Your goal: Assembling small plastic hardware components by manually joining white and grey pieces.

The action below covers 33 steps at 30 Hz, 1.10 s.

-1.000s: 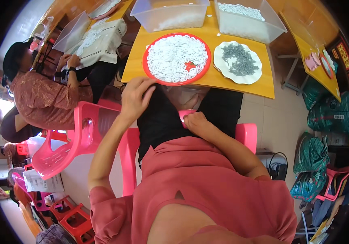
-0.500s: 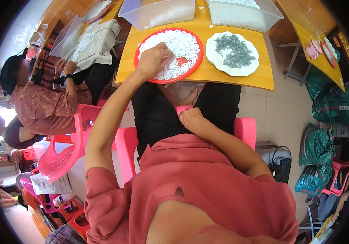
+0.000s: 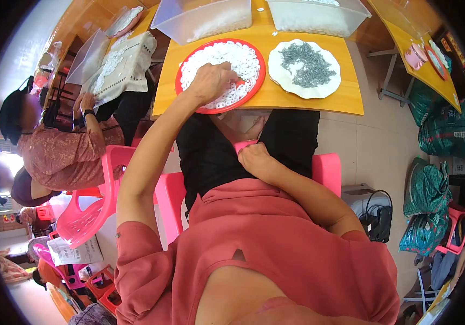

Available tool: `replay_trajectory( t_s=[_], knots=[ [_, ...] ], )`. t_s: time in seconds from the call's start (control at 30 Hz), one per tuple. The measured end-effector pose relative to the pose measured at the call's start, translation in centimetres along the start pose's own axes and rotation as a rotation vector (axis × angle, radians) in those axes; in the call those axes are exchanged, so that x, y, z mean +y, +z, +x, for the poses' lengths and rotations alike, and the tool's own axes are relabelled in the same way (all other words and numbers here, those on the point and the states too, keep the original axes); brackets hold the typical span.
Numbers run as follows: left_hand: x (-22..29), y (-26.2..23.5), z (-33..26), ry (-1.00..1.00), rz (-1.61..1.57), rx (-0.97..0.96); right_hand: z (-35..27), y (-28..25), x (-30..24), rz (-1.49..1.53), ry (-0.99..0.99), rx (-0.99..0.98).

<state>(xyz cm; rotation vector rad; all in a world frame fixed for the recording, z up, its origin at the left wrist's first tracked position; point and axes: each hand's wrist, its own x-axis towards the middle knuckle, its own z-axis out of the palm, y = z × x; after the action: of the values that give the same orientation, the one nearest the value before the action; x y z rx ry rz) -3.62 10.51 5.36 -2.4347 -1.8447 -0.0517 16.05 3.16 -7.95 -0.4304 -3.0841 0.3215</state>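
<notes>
Orange table (image 3: 319, 100) in front of me, far edge carrying two clear plastic tubs (image 3: 202, 19). Pink chair (image 3: 327, 170) under me, another pink chair (image 3: 89, 211) to my left, and a second person's hand (image 3: 86, 103) at work on a cloth of white pieces at the far left, apart from mine.

On the table: red plate (image 3: 258, 73) heaped with small white rings (image 3: 240, 57), left of centre. Just right of it, apart from it, a white plate (image 3: 330, 89) with a pile of small grey metal bits (image 3: 305, 62).

My left hand (image 3: 211, 81) is down on the red plate, palm over the rings, fingers curled in and close together; whether they pinch a ring yet I cannot tell, since the back of the hand covers them. My right hand (image 3: 254, 158) rests in my lap at the near edge of the chair seat, loosely closed, nothing visible in it.

Step in hand, as I judge it: picking rings off the red plate. Next move likely calls for a fine pinch on one ring without dragging its neighbours over the rim, then lifting clear.
</notes>
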Motion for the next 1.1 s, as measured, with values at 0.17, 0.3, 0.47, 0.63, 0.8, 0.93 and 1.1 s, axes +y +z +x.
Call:
replay_trajectory(
  t_s=[0.17,0.3,0.47,0.63,0.8,0.93,1.1],
  knots=[
    [0.0,-0.2,0.6,0.110,-0.015,-0.014,-0.1,0.3,0.1,-0.018,0.013,0.005],
    [-0.4,-0.1,0.9,0.090,-0.083,-0.046,0.7,-0.2,-0.4,-0.038,0.069,-0.102],
    [-0.9,0.4,1.1,0.044,-0.118,-0.082,0.3,0.6,-0.3,-0.037,0.042,-0.051],
    [0.3,-0.4,0.3,-0.145,-0.379,0.065,0.1,0.2,-0.1,-0.065,-0.003,-0.069],
    [4.1,-1.9,-3.2,-0.303,-0.877,0.496,-0.8,-1.2,0.7,0.012,-0.064,0.045],
    [5.6,-1.1,-8.5,-0.501,-1.070,0.523,-1.2,-8.1,2.2,0.167,0.087,0.006],
    [7.4,0.8,-12.9,-0.593,-1.454,0.762,-1.2,-14.9,10.0,0.334,0.419,0.574]
  ],
)
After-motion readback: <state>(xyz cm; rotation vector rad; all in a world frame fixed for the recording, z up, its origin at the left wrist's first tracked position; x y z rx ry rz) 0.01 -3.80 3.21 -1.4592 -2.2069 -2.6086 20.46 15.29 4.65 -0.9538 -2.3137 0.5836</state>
